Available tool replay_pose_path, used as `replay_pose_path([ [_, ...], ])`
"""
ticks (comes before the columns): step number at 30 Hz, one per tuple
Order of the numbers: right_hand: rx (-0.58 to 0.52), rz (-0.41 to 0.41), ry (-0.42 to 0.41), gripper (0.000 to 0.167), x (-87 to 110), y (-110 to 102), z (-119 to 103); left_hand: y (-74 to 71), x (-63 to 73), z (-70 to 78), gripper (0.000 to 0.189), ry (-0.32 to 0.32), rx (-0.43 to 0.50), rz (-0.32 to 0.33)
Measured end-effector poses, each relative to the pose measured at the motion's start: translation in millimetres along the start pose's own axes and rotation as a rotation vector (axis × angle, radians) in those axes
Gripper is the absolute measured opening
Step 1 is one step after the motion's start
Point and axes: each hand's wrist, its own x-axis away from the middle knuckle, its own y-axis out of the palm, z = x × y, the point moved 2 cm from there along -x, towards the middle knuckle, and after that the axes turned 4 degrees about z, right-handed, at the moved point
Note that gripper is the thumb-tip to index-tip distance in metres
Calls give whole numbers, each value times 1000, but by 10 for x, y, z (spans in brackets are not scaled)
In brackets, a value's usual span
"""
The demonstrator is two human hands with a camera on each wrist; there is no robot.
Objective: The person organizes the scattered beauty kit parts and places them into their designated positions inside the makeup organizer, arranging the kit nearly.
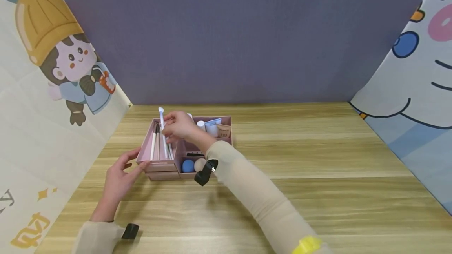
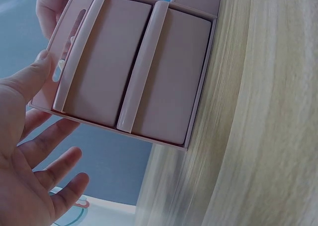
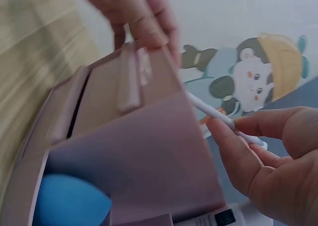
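A pink cosmetics organizer (image 1: 163,175) stands on the table, with two drawers (image 2: 174,77) in its left front. My left hand (image 1: 119,177) grips its front left corner, thumb on the front face and index finger at the side; the other fingers spread free. Over the upper left compartment my right hand (image 1: 181,125) pinches a white makeup brush (image 3: 211,111) between thumb and fingers. That brush leans upright, its pale head above the hand. Beside it, several other brushes (image 1: 153,144) lean in the same compartment, partly hidden by my right hand.
In the organizer's right side sit a blue makeup sponge (image 1: 188,166), a beige sponge (image 1: 199,164), a white-capped container (image 1: 201,125), a pale blue tube (image 1: 213,127) and a brown packet (image 1: 224,130). Behind the wooden table (image 1: 300,160) rises a grey-purple panel (image 1: 240,38).
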Motion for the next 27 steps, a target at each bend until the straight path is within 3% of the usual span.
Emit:
replay_pose_path([
  [7,176,31,60,46,-39,76,47,3,-3,-10,52,13,-14,12],
  [15,498,21,81,57,-53,116,-28,16,-16,-28,53,18,-18,4],
  [19,547,2,91,58,-59,118,-36,21,-23,-37,53,17,-16,0],
  [27,536,-24,66,56,-35,109,-47,21,-33,-40,52,17,-19,0],
])
